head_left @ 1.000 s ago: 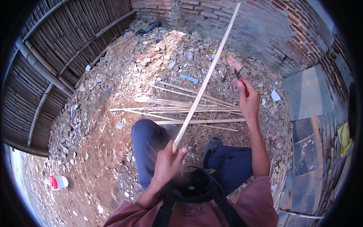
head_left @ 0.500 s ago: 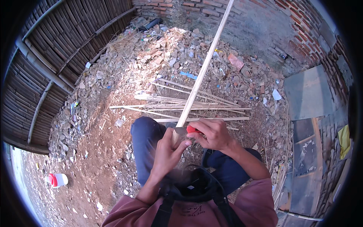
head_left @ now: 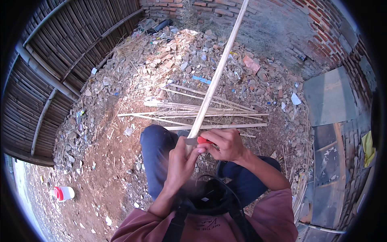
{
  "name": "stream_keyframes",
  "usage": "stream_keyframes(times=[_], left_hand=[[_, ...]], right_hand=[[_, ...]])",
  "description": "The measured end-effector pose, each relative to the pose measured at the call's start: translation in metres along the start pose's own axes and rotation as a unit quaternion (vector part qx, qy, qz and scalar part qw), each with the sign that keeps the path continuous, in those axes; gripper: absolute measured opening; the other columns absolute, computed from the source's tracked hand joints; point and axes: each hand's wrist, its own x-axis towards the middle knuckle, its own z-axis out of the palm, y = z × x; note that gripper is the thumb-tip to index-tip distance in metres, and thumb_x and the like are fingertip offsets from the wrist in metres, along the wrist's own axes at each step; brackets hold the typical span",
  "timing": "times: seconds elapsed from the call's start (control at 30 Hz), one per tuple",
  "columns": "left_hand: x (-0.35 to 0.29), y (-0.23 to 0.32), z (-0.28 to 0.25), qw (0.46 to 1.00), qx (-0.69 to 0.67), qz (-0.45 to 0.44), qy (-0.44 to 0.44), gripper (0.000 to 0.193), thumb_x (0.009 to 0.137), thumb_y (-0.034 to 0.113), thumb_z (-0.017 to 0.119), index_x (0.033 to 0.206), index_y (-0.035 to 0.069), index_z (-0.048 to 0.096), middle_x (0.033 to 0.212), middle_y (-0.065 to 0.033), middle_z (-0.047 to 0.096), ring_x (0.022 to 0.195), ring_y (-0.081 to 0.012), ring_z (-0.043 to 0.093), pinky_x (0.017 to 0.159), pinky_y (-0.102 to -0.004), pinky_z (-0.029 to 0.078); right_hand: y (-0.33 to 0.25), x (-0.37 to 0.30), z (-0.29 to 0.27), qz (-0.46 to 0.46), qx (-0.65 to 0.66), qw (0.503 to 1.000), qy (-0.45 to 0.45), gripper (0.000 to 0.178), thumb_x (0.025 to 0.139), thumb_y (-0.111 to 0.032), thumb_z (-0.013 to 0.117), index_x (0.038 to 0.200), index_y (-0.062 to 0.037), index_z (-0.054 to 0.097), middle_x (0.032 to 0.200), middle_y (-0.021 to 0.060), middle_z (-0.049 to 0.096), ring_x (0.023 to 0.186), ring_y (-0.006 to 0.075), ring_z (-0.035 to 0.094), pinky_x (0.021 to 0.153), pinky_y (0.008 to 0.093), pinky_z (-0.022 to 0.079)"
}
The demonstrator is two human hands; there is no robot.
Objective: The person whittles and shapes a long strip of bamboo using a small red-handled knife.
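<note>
A long pale strip, likely split bamboo (head_left: 215,80), slants from my lap up past the top of the view. Its near end is gripped by my left hand (head_left: 180,161), fingers closed around it. My right hand (head_left: 225,144) is closed on the red handle of a knife (head_left: 191,141). The knife's short grey blade lies across the strip, just above my left thumb. Both hands nearly touch, the left thumb tip close to the right fingers. Beyond my knees, several cut strips (head_left: 238,126) lie crossed on the ground.
A rubble heap (head_left: 189,56) with stones and litter rises toward a brick wall (head_left: 278,32). A bamboo-slat wall (head_left: 60,60) stands at left. A white container with a red lid (head_left: 64,193) sits on the dirt at lower left. Grey panels (head_left: 330,97) lean at right.
The knife blade has shifted slightly left across the strip, and its handle has come a little closer to my left hand. Both hands keep their holds. The view has shifted slightly.
</note>
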Motion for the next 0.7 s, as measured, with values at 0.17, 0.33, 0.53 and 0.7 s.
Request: stream_keyframes(times=[0.17, 0.33, 0.53, 0.7], left_hand=[[0.002, -0.003, -0.004, 1.0, -0.002, 0.011, -0.024, 0.026, 0.101, 0.02, 0.076, 0.104, 0.0, 0.06, 0.074, 0.0002, 0.059, 0.07, -0.0043, 0.047, 0.06, -0.0256, 0.043], [0.004, -0.006, 0.002, 1.0, -0.026, 0.015, -0.006, 0.026, 0.104, 0.022, 0.073, 0.111, -0.001, 0.063, 0.076, 0.002, 0.059, 0.07, -0.004, 0.045, 0.06, -0.0245, 0.041], [0.005, 0.003, 0.001, 1.0, -0.015, -0.021, -0.012, 0.028, 0.105, 0.024, 0.073, 0.113, -0.002, 0.065, 0.08, 0.003, 0.061, 0.074, -0.0032, 0.046, 0.062, -0.0232, 0.04], [0.006, -0.01, 0.004, 0.998, -0.059, -0.02, -0.016, 0.029, 0.106, 0.027, 0.072, 0.113, -0.001, 0.066, 0.085, 0.0054, 0.061, 0.078, -0.0025, 0.046, 0.066, -0.0222, 0.04]], right_hand=[[-0.001, 0.0, -0.002, -0.003, 0.002, 1.0, -0.004, 0.018, 0.092, -0.025, 0.077, 0.101, -0.0099, 0.073, 0.079, 0.0062, 0.071, 0.066, 0.0268, 0.073, 0.058, 0.0384, 0.057], [-0.004, -0.001, 0.003, 0.017, -0.021, 1.0, 0.01, 0.019, 0.091, -0.022, 0.078, 0.104, -0.0099, 0.073, 0.08, 0.0069, 0.072, 0.067, 0.0274, 0.073, 0.058, 0.0391, 0.058], [-0.011, -0.002, 0.003, 0.034, -0.051, 0.998, 0.03, 0.02, 0.089, -0.02, 0.078, 0.106, -0.0107, 0.073, 0.079, 0.0069, 0.072, 0.065, 0.0272, 0.073, 0.056, 0.0392, 0.057], [-0.013, -0.001, 0.006, 0.033, -0.076, 0.996, 0.039, 0.02, 0.09, -0.023, 0.078, 0.106, -0.0113, 0.073, 0.077, 0.0059, 0.07, 0.064, 0.0252, 0.072, 0.055, 0.0378, 0.057]])
